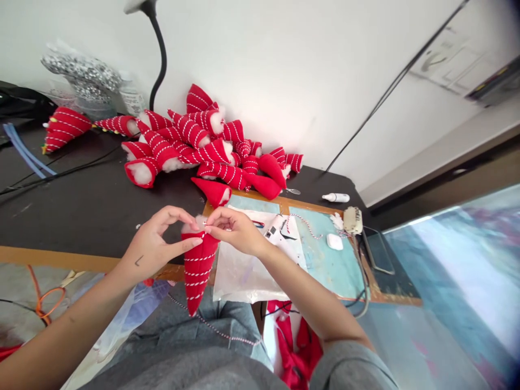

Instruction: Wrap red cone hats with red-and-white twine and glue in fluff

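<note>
A stuffed red felt cone (197,271) with red-and-white twine wound round it hangs point down between my hands. White stuffing (195,223) shows at its wide upper end. My left hand (158,244) is at the cone's left upper edge, thumb on its front and fingers at the rim. The fingertips of my right hand (233,228) pinch the twine at the right of the rim. A loose length of twine (227,337) trails from near the cone's tip across my lap.
Several stuffed red cones (187,141) are heaped against the wall. A glue gun (280,234) lies on a plastic sheet (244,273). To the right are a white tube (336,197), a white case (335,241) and a phone (378,250). A lamp neck (160,54) rises behind.
</note>
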`<state>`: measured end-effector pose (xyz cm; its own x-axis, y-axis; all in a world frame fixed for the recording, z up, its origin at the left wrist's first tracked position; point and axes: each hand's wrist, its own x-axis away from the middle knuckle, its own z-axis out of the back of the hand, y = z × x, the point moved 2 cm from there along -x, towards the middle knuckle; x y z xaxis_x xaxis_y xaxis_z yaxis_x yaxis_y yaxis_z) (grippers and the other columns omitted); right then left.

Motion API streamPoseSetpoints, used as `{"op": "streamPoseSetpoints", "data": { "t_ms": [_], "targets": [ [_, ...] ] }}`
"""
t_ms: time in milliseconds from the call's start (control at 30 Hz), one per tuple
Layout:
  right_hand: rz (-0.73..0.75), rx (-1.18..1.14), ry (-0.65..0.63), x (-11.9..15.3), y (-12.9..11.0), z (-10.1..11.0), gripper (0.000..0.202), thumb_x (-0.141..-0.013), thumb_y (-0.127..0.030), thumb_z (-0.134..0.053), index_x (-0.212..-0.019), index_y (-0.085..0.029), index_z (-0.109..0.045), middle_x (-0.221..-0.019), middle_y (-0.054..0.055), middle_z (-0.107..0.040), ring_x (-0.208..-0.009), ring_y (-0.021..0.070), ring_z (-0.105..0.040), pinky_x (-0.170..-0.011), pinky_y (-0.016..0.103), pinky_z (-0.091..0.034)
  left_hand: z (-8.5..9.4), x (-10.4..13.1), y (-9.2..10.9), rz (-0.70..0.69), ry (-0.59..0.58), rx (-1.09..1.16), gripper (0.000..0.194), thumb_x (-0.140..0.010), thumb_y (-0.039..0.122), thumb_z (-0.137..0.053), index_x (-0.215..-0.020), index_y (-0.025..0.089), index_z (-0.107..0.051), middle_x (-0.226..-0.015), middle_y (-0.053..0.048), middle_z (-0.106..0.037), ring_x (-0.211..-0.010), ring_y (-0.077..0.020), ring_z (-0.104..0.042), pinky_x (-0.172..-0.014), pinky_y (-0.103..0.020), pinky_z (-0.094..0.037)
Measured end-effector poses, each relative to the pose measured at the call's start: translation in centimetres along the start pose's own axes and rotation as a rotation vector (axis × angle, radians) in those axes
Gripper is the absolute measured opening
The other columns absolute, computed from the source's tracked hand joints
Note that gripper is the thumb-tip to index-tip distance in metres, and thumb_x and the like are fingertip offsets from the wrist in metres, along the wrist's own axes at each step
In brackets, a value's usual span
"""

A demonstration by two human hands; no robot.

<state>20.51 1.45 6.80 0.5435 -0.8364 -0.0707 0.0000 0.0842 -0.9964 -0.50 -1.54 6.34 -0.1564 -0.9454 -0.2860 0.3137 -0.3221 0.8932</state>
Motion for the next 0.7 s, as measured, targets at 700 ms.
{"op": "streamPoseSetpoints", "data": {
  "t_ms": [700],
  "targets": [
    [0.364, 0.524, 0.512, -0.9, -8.6, 6.4, 0.039, -0.101, -0.047, -0.051, -0.102, -0.016, -0.073, -0.098, -0.006, -0.079, -0.091, 0.0074, -0.071, -0.085, 0.024, -0.053, 0.1, -11.2, 7.1, -0.319, -0.128, -0.377, 0.059, -0.098, 0.049, -0.043, -0.11, 0.005, -0.081, -0.109, 0.009, -0.075, -0.115, -0.0204, -0.069, -0.105, -0.037, -0.048]
  ]
}}
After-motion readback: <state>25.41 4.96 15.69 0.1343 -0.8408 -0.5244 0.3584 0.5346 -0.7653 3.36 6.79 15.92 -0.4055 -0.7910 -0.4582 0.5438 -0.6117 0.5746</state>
